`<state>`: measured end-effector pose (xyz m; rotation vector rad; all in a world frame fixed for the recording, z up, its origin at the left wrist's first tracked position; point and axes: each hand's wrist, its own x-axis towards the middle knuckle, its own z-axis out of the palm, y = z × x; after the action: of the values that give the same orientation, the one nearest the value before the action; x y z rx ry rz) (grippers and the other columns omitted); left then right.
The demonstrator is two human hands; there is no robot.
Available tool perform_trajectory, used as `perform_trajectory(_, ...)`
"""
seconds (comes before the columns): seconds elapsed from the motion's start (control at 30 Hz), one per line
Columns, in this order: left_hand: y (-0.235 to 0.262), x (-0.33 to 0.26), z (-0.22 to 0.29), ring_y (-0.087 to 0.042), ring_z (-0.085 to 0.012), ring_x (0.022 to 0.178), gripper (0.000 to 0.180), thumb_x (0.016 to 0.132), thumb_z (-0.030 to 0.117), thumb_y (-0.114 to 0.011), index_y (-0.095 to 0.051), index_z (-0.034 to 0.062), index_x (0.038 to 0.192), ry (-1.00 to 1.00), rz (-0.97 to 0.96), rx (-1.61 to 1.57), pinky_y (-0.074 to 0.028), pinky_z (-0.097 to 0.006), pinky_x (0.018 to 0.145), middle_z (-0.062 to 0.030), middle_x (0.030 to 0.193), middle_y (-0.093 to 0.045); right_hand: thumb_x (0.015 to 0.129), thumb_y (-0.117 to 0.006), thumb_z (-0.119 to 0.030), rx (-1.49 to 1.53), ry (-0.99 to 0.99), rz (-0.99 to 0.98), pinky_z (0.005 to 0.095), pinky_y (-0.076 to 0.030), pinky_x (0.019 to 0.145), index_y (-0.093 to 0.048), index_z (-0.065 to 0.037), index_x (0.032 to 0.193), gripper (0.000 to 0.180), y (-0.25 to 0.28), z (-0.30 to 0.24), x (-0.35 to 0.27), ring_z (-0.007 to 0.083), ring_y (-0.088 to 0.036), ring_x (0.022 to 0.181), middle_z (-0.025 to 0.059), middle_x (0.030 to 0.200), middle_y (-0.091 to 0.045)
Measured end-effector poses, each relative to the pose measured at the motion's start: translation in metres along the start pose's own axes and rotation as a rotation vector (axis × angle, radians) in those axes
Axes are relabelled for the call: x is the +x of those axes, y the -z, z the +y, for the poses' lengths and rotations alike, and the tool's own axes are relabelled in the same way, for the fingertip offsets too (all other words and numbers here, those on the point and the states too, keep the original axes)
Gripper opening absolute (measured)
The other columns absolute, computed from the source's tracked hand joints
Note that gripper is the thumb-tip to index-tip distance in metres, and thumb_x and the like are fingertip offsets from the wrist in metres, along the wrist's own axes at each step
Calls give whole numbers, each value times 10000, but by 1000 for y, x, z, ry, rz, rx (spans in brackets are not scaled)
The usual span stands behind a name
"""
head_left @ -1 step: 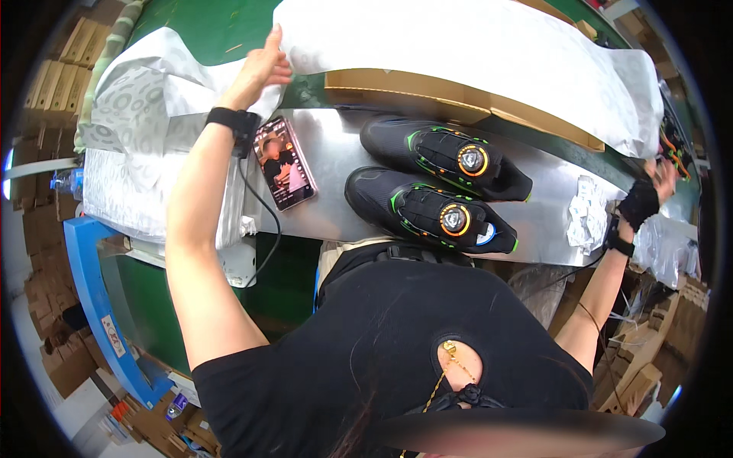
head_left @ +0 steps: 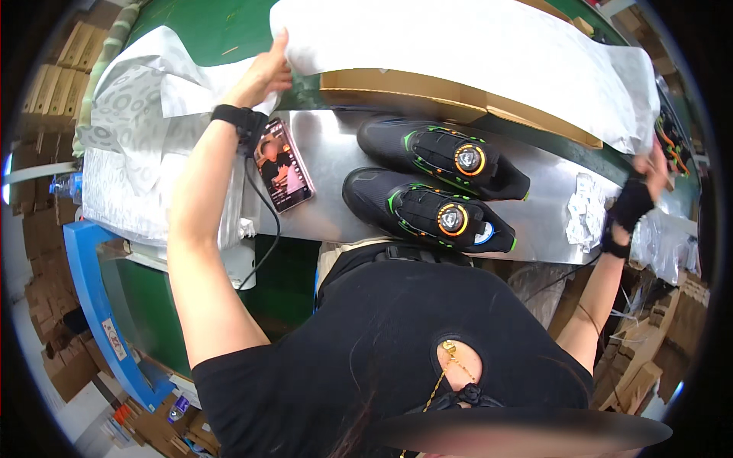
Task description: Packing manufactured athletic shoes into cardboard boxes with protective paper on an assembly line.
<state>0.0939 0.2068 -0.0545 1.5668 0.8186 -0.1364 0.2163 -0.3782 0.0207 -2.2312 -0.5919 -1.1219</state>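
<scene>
My left hand (head_left: 265, 70) pinches the left edge of a large white paper sheet (head_left: 473, 46). My right hand (head_left: 650, 169), in a black wrist wrap, grips the same sheet at its right end. The sheet is stretched over an open brown cardboard box (head_left: 427, 95) at the far side of the metal table (head_left: 336, 153). Two black shoes with green trim and round orange dials lie side by side on the table, the far shoe (head_left: 450, 156) and the near shoe (head_left: 427, 210), between my arms and below the box.
A phone (head_left: 284, 164) with a lit screen and a black cable lies on the table by my left wrist. A stack of patterned white paper (head_left: 137, 130) sits at the left. Small white packets (head_left: 586, 210) lie at the right. Cardboard boxes (head_left: 46, 84) stand around the green bench.
</scene>
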Motion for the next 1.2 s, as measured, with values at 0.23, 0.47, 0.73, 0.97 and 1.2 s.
perform_trajectory(0.23,-63,29,-25,-536,-204,777,591,827,591,-393,-520,90,1114,185,-220,-178,-448,-370,647,-99,989,-577,646,-614,-251,375,820,-987,371,-386,672,-545,-117,570,169,-24,-171,-104,180,-519,566,15,566,-521)
perform_trajectory(0.47,-108,-1,-27,-562,-276,916,285,879,179,-464,-462,19,1115,39,-255,-433,-488,-493,743,-125,1053,-548,653,-596,-222,269,778,-1232,344,-347,681,-529,-148,565,133,-23,-189,-83,147,-525,537,0,484,-493)
perform_trajectory(0.73,-52,9,-48,-538,-161,816,211,843,123,-483,-500,-46,969,-483,162,-130,-439,-282,708,-108,926,-569,774,-603,-273,1094,-576,-1206,244,-443,697,-596,11,996,360,-45,-189,24,76,-537,777,19,851,-608)
perform_trajectory(0.97,-47,-21,8,-521,-134,854,245,871,123,-469,-459,-38,1056,-663,215,-262,-424,-266,744,-88,986,-549,754,-601,-258,464,-261,-838,246,-444,619,-621,11,800,274,-206,-157,9,106,-563,671,61,695,-607)
perform_trajectory(1.2,-124,-47,74,-495,-169,949,400,868,220,-529,-406,-30,1154,-966,-163,336,-400,-279,824,-117,1038,-518,686,-563,-341,490,-64,-1127,379,-449,562,-613,-112,742,241,-192,-227,24,281,-581,615,122,672,-601)
